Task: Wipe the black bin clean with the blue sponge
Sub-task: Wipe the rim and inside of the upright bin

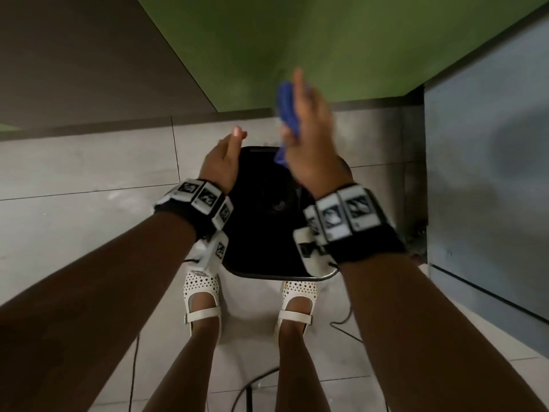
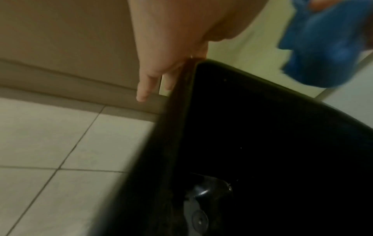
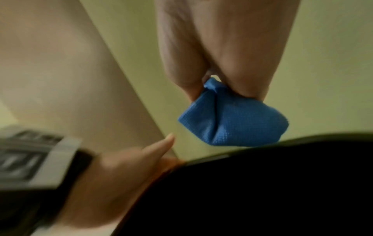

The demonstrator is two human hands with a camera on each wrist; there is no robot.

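The black bin (image 1: 261,233) stands on the floor just ahead of my feet. My right hand (image 1: 306,138) is raised above the bin's far rim and pinches the blue sponge (image 1: 286,108), which is crumpled between thumb and fingers (image 3: 232,121). In the right wrist view the sponge hangs just above the bin's rim (image 3: 282,143), apart from it. My left hand (image 1: 227,153) is at the bin's far left corner. Its fingers (image 2: 145,86) point straight down along the outside wall of the bin (image 2: 262,143), with the thumb sticking up (image 3: 167,142). The sponge shows blurred in the left wrist view (image 2: 322,47).
A green wall (image 1: 326,40) and a brown wall (image 1: 74,55) meet behind the bin. A grey cabinet (image 1: 487,144) stands close on the right. Dark cables (image 1: 341,322) lie on the tiled floor near my white shoes (image 1: 202,292). A dark shiny object (image 2: 201,199) lies at the bin's bottom.
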